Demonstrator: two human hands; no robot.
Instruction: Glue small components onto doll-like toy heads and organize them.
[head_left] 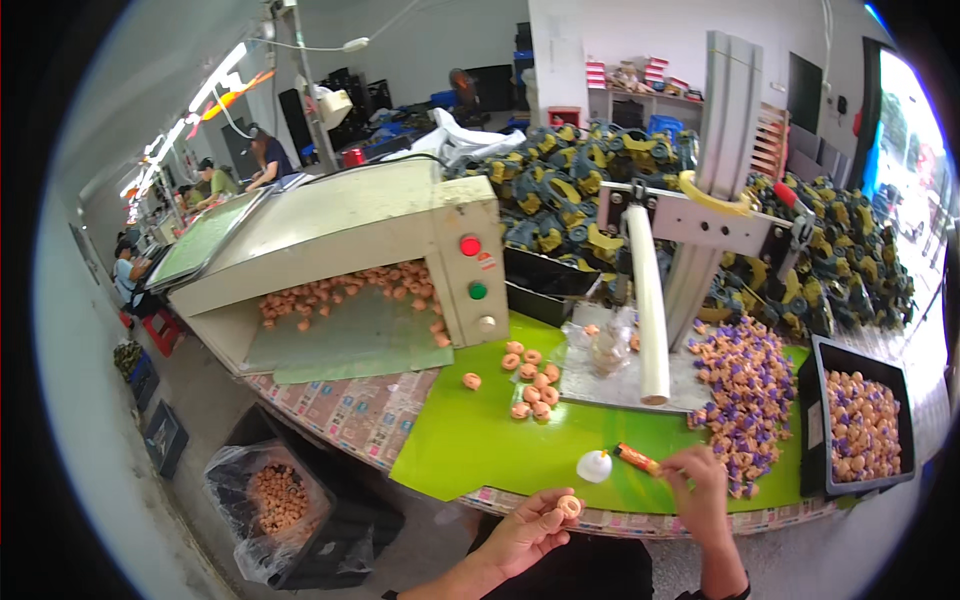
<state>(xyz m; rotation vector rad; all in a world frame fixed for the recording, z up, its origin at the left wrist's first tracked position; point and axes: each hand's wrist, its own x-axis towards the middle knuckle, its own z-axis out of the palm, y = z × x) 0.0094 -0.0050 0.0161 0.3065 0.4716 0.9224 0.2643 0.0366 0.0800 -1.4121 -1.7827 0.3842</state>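
My left hand (528,530) is closed, with a small peach ring-shaped plastic piece (569,507) pinched between thumb and fingers above the table's front edge. My right hand (700,492) reaches over the green table covering, fingers bent into a pinch at the near end of an orange-red tube (634,457). Just left of that tube stands a small white bottle with a pointed tip (594,466). Several loose peach ring pieces (533,395) lie farther back on the green sheet (450,440). Right of my right hand spreads a heap of peach-and-purple pieces (745,390).
A cream machine (350,215) with peach pieces in its opening stands at left. Behind the sheet rises a metal press frame (690,220). A black bin (812,430) of pieces sits at right; a lined crate (330,540) stands lower left. Yellow-and-grey parts (560,185) pile behind. People (265,160) work far left.
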